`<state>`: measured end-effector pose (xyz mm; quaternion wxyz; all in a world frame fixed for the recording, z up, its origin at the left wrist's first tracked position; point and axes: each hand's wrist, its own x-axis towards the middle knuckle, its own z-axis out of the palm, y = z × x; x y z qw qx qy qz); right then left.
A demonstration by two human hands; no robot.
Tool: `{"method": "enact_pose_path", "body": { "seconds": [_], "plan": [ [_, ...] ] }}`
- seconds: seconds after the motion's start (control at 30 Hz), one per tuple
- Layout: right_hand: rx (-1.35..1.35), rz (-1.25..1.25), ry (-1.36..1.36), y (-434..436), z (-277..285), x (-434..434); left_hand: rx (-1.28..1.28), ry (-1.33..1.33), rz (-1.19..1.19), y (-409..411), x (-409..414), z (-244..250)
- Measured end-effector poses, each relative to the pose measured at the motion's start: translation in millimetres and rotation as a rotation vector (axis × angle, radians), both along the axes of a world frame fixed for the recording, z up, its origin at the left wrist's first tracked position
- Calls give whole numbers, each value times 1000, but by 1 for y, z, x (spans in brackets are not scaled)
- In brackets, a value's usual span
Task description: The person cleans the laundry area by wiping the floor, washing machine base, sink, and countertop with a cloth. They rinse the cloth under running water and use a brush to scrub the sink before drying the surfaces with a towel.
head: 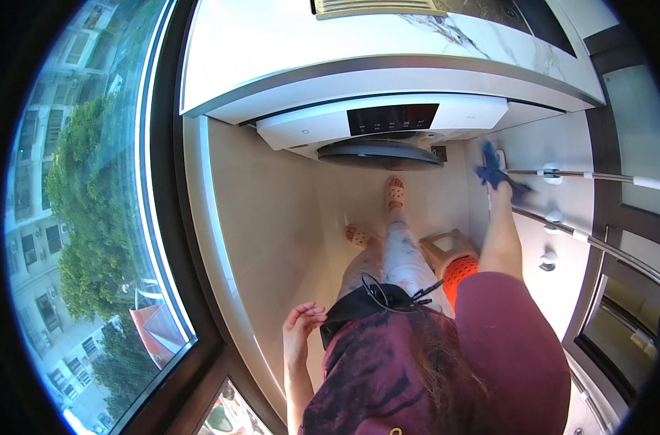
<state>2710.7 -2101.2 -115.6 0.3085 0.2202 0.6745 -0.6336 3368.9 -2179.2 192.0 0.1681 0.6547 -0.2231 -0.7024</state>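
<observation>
My right hand [499, 187] is stretched out at the wall on the right, shut on a dark blue cloth [490, 171] that is blurred. The cloth is beside a small white fitting [501, 160] on the wall. With its fingers slightly bent, my left hand [306, 317] hangs by my left side, next to a black bag [343, 315] at my waist, and holds nothing that I can see. Before me a front-loading washing machine [302, 128] stands under the counter, its round dark door [381, 154] swung out.
Metal poles [607, 176] run along the right wall near white hooks [549, 260]. A beige plastic stool [441, 242] and an orange perforated basket [460, 274] stand by my right leg. A marble-patterned counter [264, 49] overhangs the machine. At left is a large window [99, 206].
</observation>
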Motion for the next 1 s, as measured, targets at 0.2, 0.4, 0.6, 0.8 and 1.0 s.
{"method": "enact_pose_path", "body": {
  "seconds": [0.2, 0.4, 0.6, 0.8, 1.0],
  "plan": [
    [617, 475, 971, 41, 182, 65, -91, 157, -114, -27, -29, -7],
    [-63, 445, 1195, -128, 377, 214, -256, 263, -213, -72, -76, 19],
    [8, 1028, 1509, -330, 416, 347, -340, 265, -250, -93, -102, 51],
    [-76, 865, 1858, -323, 363, 269, -300, 286, -210, -101, -131, 36],
    [512, 471, 1864, -181, 376, -2, -264, 212, -231, -114, -194, 33]
  ]
}}
